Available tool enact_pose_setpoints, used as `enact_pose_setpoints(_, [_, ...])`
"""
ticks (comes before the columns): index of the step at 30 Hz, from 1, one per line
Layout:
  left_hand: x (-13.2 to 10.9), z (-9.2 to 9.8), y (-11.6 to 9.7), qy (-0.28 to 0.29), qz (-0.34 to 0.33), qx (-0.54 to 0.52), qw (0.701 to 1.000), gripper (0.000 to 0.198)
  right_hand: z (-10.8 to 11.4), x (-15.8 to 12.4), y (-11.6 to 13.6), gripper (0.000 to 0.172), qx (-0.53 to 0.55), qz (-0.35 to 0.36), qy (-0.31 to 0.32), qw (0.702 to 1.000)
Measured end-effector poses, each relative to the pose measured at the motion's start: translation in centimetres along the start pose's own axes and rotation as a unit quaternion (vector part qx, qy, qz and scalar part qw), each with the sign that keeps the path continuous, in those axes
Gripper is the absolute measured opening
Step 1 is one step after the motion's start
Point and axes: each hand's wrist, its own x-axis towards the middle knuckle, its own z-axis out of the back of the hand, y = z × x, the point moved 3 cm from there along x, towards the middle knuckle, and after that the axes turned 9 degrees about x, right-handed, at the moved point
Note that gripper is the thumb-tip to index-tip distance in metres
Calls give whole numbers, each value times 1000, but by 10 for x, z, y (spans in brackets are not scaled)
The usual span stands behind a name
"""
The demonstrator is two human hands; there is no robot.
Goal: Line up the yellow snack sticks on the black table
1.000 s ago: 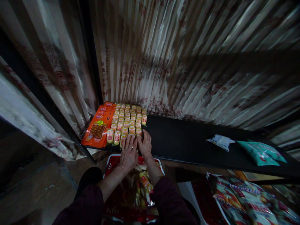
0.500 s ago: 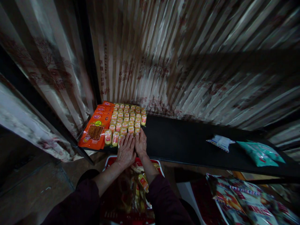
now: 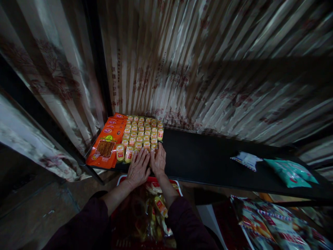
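Note:
Rows of small yellow wrapped snacks [image 3: 140, 133] with red-and-white labels lie on the black shelf [image 3: 192, 156]. My left hand [image 3: 139, 167] rests flat on the front of the rows, fingers stretched out and covering some of the snacks. Close beside it, my right hand [image 3: 158, 161] lies along the front right edge of the rows, its fingers also extended. Neither hand grips anything that shows. Left of the snacks, orange bags of brown sticks [image 3: 105, 147] overlap in a column.
Below my forearms stands a red basket with a white rim [image 3: 179, 189], holding more yellow snacks [image 3: 160, 206]. A white packet [image 3: 247, 160] and teal bags [image 3: 290, 172] lie along the shelf. Another box of bags [image 3: 270, 222] sits lower right. Patterned sheeting [image 3: 182, 69] hangs behind.
My right hand has shifted slightly downward and to the right. The left hand stays on the front snacks, and the whole view has moved a little.

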Motion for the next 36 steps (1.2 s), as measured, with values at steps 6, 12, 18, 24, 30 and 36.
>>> enact_pose_setpoints(6, [-1,-5,0,-20,-12,13,1000,62,0,9,-4,56,-36,59,45,997])
enact_pose_setpoints(12, [-2,-4,1,-38,-15,9,999,60,0,6,-6,54,-36,50,43,997])
enact_pose_setpoints(18, [-8,3,1,-66,-22,10,998,61,2,-9,-5,62,-32,5,33,999])
enact_pose_setpoints(24, [-20,12,11,-85,26,19,996,56,2,-7,-4,66,-8,29,66,997])
enact_pose_setpoints(30, [-32,15,42,-116,167,42,978,55,2,0,-9,61,0,51,70,996])
enact_pose_setpoints(36, [-25,10,49,-78,186,41,979,57,-2,-2,-6,63,-8,27,94,995])
